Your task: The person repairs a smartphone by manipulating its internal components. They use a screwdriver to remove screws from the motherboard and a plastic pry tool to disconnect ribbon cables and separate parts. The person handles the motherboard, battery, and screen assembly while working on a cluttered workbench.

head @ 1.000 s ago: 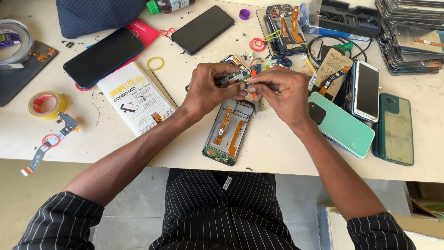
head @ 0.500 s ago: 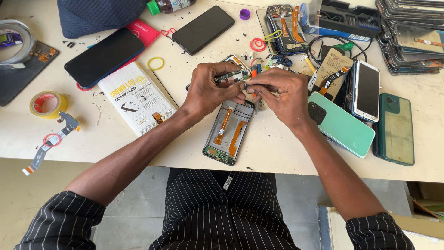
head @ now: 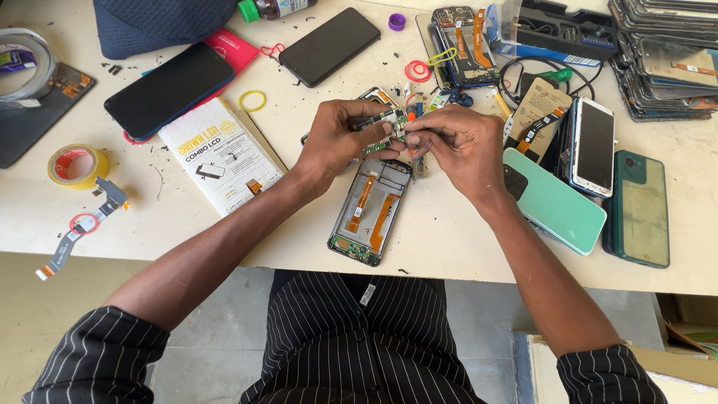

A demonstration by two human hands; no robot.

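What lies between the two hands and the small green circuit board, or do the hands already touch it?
Nothing visible lies between them. The left hand and the right hand both pinch the small green circuit board with their fingertips, above the opened phone frame on the table.

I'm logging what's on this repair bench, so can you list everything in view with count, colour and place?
circuit board: one, green, pinched between both hands
opened phone frame: one, dark with orange ribbon cables, on the table below the hands
dark phones: two, black, face up at upper left
mint phone: one, green, right of the hands
teal phone: one, dark green, far right
white phone: one, upper right
white box: one, left of the hands
tape roll: one, yellow, left edge
rubber bands: several, yellow and red, scattered
table: one, cream
left hand: holds the board
right hand: holds the board
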